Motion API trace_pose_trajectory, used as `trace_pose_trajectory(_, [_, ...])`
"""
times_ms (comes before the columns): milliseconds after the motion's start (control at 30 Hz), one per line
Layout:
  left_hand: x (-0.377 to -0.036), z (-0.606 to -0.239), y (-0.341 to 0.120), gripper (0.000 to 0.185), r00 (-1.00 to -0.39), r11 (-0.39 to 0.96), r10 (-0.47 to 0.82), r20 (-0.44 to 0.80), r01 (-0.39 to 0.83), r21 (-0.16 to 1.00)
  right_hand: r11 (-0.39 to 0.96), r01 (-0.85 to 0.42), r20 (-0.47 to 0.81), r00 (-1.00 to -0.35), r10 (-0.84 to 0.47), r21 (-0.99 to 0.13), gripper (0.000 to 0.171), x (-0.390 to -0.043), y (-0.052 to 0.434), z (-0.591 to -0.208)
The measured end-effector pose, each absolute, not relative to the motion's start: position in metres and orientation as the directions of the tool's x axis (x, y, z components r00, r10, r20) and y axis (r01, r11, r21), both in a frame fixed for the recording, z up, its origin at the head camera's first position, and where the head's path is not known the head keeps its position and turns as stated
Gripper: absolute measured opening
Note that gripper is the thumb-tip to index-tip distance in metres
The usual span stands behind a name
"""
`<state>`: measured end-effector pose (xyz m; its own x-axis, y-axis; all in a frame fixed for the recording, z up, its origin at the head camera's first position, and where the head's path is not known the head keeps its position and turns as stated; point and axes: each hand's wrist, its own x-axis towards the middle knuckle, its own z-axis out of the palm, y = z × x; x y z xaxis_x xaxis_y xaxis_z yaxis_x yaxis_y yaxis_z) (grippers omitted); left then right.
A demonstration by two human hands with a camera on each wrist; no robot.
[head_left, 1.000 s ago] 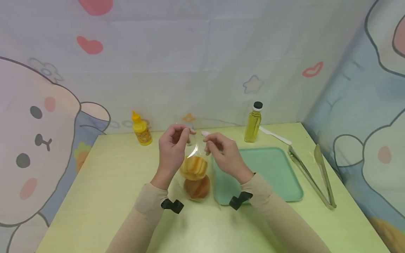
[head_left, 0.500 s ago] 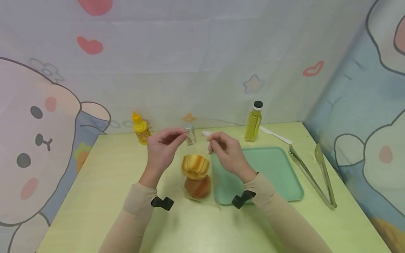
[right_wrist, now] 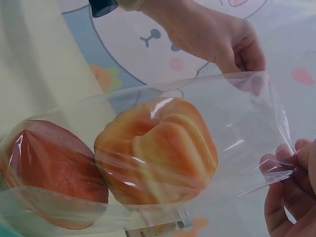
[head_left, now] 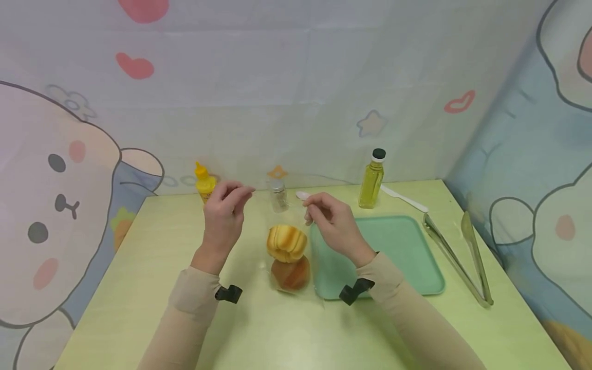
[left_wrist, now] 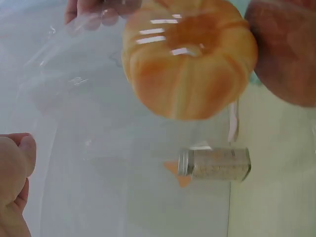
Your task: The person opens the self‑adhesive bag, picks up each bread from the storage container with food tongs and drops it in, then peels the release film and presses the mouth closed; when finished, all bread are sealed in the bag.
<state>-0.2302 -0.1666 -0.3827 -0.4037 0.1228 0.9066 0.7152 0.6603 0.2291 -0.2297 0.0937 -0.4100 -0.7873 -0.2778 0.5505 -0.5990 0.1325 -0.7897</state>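
A clear plastic bag (head_left: pixel 296 257) lies on the table between my hands. It holds a yellow ridged bun (head_left: pixel 287 242) and a brown bun (head_left: pixel 290 273) below it. My left hand (head_left: pixel 240 194) pinches the left edge of the bag's mouth, raised near the yellow bottle. My right hand (head_left: pixel 309 208) pinches the opposite edge, so the mouth is stretched wide. In the right wrist view the ridged bun (right_wrist: pixel 158 153) and the brown bun (right_wrist: pixel 49 177) show through the film, with the left hand (right_wrist: pixel 249 74) and my right fingers (right_wrist: pixel 291 182) on the bag's rim. The left wrist view shows the ridged bun (left_wrist: pixel 190 54) close up.
A yellow squeeze bottle (head_left: pixel 205 187), a small shaker jar (head_left: pixel 279 196), a white spoon (head_left: pixel 302 195) and an oil bottle (head_left: pixel 371 180) stand along the back. A green tray (head_left: pixel 402 257) sits to the right, with a white knife (head_left: pixel 404 199) and metal tongs (head_left: pixel 458 257) beyond it.
My left hand has moved left and away from the right hand, pulling the bag's mouth wider. The right hand has stayed almost still. The buns have settled slightly lower.
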Motion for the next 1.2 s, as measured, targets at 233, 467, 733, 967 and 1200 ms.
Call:
trace_pose_trajectory(233, [-0.23,-0.387,-0.179,0.005,-0.436,0.677,0.165,0.885,0.702,0.22,0.109,-0.602,0.558,-0.783,-0.274,-0.791,0.012,-0.23,0.095,-0.41])
trace_pose_trajectory(467, [-0.229,-0.388,-0.187,0.006,-0.514,0.591,0.14,0.846,0.729,0.345,0.113,-0.599,0.555,-0.786,-0.273,-0.793,0.012,-0.23,0.096,-0.409])
trace_pose_trajectory(733, [-0.222,-0.386,-0.195,0.011,-0.706,0.296,0.022,0.707,0.681,0.67,0.119,-0.584,0.541,-0.798,-0.265,-0.803,0.012,-0.232,0.099,-0.41])
trace_pose_trajectory(967, [-0.217,-0.385,-0.211,0.013,-0.795,0.208,-0.091,0.6,0.574,0.792,0.116,-0.566,0.526,-0.811,-0.255,-0.816,0.012,-0.233,0.103,-0.412])
trace_pose_trajectory(1200, [-0.214,-0.386,-0.233,0.014,-0.826,0.17,-0.137,0.546,0.524,0.835,0.128,-0.543,0.506,-0.83,-0.235,-0.83,0.012,-0.235,0.108,-0.411])
